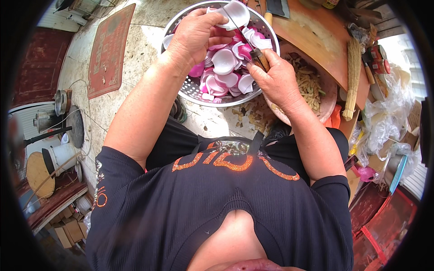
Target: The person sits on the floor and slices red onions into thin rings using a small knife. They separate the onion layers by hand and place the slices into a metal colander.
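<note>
Over a metal colander (168, 31) I hold a large curved white piece of vegetable (238, 14), which looks like an onion layer. My left hand (199, 34) is closed on it, thumb on top. My right hand (278, 74) grips the wooden handle of a knife (259, 58). Its thin dark blade points up and left, across or beside the held piece; exact contact cannot be made out. Below both hands, the colander holds many cupped pieces (224, 62), white inside and bright pink-purple outside, like red onion layers. Several have cut edges.
A pinkish basin (326, 106) of pale yellow-brown scraps stands right of the colander, partly under a wooden board or table (312, 40). A cleaver (277, 8) and a straw brush (352, 77) lie there. Scraps (253, 118) litter the floor. A red mat (111, 52) lies left.
</note>
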Demonstrator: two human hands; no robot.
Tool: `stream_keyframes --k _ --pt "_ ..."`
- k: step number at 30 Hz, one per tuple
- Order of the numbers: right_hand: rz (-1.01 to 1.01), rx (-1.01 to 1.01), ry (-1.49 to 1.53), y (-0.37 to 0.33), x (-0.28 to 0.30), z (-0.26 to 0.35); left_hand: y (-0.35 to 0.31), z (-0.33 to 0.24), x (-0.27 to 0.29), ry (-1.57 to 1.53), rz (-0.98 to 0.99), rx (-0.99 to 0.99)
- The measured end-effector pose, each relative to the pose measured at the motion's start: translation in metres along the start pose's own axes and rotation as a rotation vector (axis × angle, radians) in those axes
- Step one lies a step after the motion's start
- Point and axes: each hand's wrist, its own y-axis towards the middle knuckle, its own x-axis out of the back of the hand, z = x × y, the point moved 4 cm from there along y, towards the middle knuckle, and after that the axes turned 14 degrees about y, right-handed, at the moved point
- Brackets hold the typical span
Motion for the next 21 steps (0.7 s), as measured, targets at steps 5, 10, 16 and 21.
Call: stream_keyframes --k 5,10,16,21 --pt "0.018 -0.004 0.041 -0.001 -0.002 -0.002 -0.001 0.000 0.000 0.005 -0.003 -0.004" --pt "0.031 0.016 0.047 0.000 -0.004 -0.003 -0.001 -0.002 0.000 0.015 0.001 0.000" --pt "0.058 0.017 0.063 0.000 -0.007 -0.003 0.002 0.005 0.003 0.055 -0.012 0.027" --pt "0.062 0.034 0.094 0.001 -0.010 -0.012 -0.012 0.005 -0.008 0.159 -0.092 0.092"
